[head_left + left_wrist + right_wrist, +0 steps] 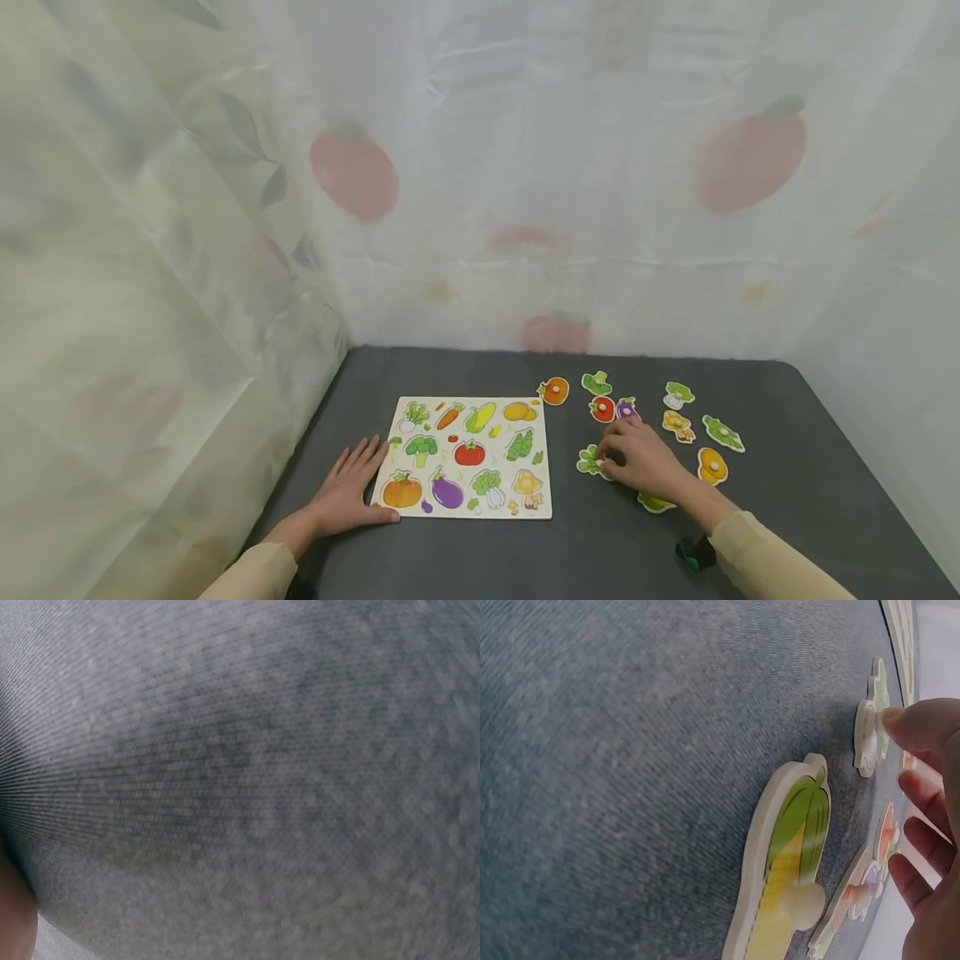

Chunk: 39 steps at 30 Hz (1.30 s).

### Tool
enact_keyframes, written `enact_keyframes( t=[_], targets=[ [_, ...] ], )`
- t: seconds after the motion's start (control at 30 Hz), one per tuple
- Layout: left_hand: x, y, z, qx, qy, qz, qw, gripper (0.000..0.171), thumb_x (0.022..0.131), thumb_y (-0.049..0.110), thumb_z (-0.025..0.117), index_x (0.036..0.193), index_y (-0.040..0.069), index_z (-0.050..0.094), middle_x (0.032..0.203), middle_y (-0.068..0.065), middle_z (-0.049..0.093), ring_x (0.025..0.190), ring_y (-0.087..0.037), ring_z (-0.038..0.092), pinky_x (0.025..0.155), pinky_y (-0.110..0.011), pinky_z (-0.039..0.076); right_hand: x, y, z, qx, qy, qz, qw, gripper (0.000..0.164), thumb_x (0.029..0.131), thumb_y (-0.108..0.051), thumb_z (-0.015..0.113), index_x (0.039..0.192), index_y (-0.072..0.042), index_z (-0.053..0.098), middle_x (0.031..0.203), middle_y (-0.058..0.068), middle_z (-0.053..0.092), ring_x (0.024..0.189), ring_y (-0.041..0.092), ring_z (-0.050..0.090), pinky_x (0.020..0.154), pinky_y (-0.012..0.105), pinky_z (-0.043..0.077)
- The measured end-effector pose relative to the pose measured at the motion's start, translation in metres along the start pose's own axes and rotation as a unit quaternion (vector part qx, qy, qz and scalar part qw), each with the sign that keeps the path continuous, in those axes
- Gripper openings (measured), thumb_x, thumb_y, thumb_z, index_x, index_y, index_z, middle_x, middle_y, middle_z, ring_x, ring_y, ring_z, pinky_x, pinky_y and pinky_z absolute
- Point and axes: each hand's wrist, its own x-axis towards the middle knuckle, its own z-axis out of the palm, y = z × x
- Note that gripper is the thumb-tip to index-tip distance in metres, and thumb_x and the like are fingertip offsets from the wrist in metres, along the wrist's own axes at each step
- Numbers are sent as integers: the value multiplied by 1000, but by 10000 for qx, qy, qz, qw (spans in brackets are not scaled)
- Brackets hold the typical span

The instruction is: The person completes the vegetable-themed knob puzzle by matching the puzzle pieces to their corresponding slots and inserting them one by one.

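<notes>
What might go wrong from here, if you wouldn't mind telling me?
The leafy piece might slip, as the right hand has only a fingertip hold on it. The corn piece, partly hidden by that hand in the head view, could be knocked. A push from the left hand, at the left edge of the board, might disturb the orange piece at its far right corner.

Plain beige sleeves; black piece, partly green, at right cuff.

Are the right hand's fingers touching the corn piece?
Apart. The right wrist view shows grey tabletop between the fingers and the corn piece, its knob untouched.
</notes>
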Motion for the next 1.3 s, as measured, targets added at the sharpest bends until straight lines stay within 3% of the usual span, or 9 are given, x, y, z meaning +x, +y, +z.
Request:
enact_keyframes(
  t=[0.2, 0.63, 1.3],
  targets=[
    [1, -1, 1, 29, -5, -50, 10000, 128, 71, 82, 72, 164, 9, 23, 169, -16, 19, 155, -39, 12, 120, -62, 6, -1, 3, 2, 71, -49, -171, 9998, 13, 86, -16, 84, 92, -27, 78, 101, -9, 61, 96, 14, 50, 81, 44, 48],
    [-2, 0, 0, -29, -44, -8, 10000, 127, 71, 82, 71, 164, 9, 24, 168, -17, 20, 154, -40, 14, 120, -63, 7, -4, -8, 7, 228, 124, 162, 9995, 14, 84, -18, 86, 89, -24, 75, 104, -5, 63, 104, 23, 56, 86, 51, 48],
    [1, 0, 1, -86, -119, -99, 9998, 126, 72, 82, 71, 164, 10, 23, 169, -15, 18, 155, -38, 12, 120, -61, 4, -6, -4, 16, 313, 250, 319, 9987, 14, 82, -25, 88, 88, -32, 78, 99, -13, 60, 98, 14, 53, 84, 46, 47]
  ],
)
